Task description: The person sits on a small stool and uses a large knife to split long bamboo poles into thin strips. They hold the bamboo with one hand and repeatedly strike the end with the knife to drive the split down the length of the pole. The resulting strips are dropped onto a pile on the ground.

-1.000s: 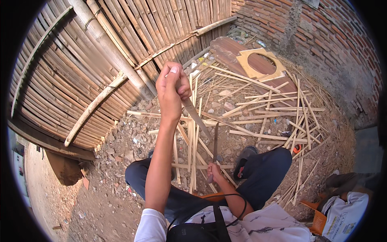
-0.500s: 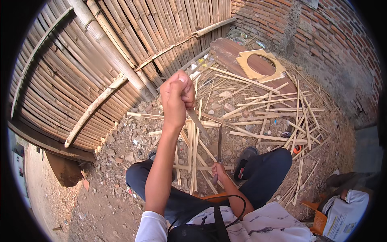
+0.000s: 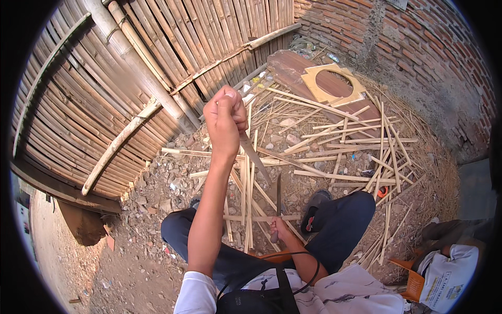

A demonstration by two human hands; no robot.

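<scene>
My left hand [image 3: 226, 118] is raised in front of me, its fingers closed in a fist round a thin brownish bamboo strip [image 3: 255, 157]. The strip slants down to the right from below the fist. Lower down, between my knees, my right hand [image 3: 281, 229] grips a knife by its handle. The dark, narrow knife blade [image 3: 278, 196] points away from me, its tip close to the strip's lower end. Whether blade and strip touch, I cannot tell.
Pale bamboo strips [image 3: 334, 172] lie scattered over stony ground ahead. Beyond them is a brown board [image 3: 290, 68] with a yellowish cut-out panel [image 3: 308, 82]. A bamboo wall [image 3: 172, 47] stands left, a brick wall [image 3: 408, 52] right. An orange round object [image 3: 383, 191] lies by my right knee.
My right hand has drawn the knife slightly back toward me, so its tip sits lower. The left hand keeps its hold on the strip. The whole view has shifted slightly.
</scene>
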